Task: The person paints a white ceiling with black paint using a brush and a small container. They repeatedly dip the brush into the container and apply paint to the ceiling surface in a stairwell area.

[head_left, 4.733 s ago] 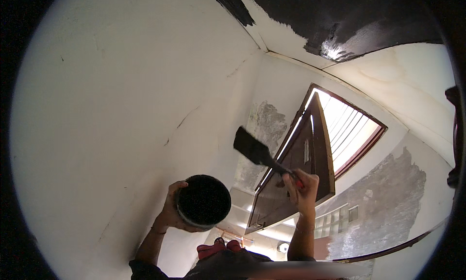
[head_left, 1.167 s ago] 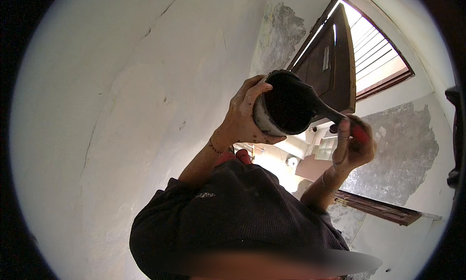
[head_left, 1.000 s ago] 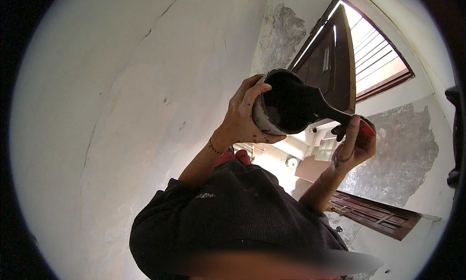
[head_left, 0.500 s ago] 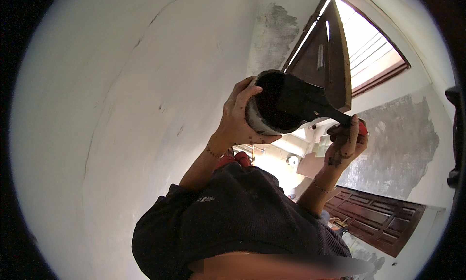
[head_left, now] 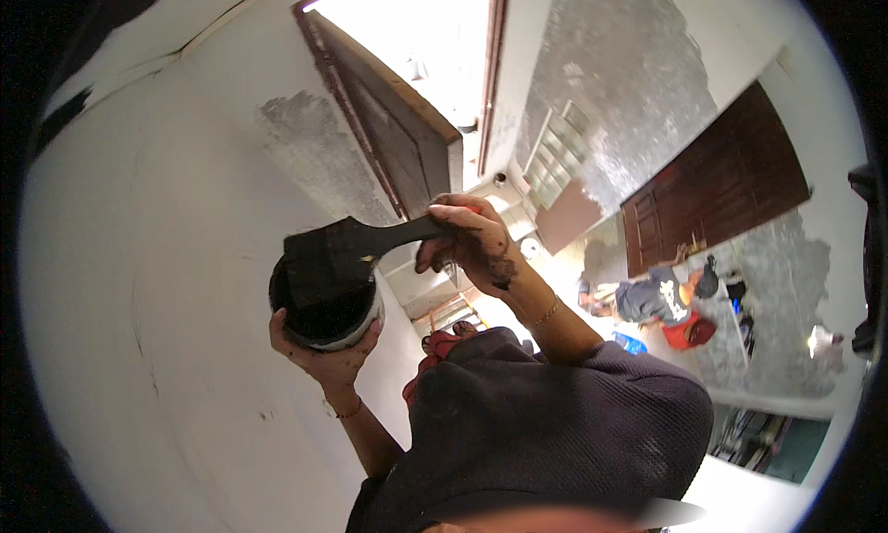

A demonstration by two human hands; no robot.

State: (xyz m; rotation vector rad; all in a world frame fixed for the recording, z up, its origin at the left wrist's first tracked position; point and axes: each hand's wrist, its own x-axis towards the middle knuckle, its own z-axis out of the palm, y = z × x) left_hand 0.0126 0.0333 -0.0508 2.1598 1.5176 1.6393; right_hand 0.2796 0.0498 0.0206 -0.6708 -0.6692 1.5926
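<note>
My left hand (head_left: 328,367) is wrapped around the underside and sides of a round, pale-walled paint pot (head_left: 374,309). Its mouth shows dark contents, and smears mark its outside. In my right hand (head_left: 476,246) is the handle of a wide, flat paintbrush (head_left: 324,267), black all over. The brush head lies across the pot's mouth and covers part of the opening; whether its bristles touch the contents I cannot tell. Dark smears cover the fingers and heel of my right hand.
A pale wall (head_left: 203,311) with fine cracks runs along my left. Ahead, a dark wooden shutter (head_left: 388,108) stands ajar by a bright opening. At right, a person (head_left: 652,297) is near a brown door (head_left: 717,177); grey patches (head_left: 629,61) mark the walls.
The view has swung toward the right, bringing the person and more of the room into sight. The pot and both hands now appear farther left. Both grips are kept, the brush head still over the pot.
</note>
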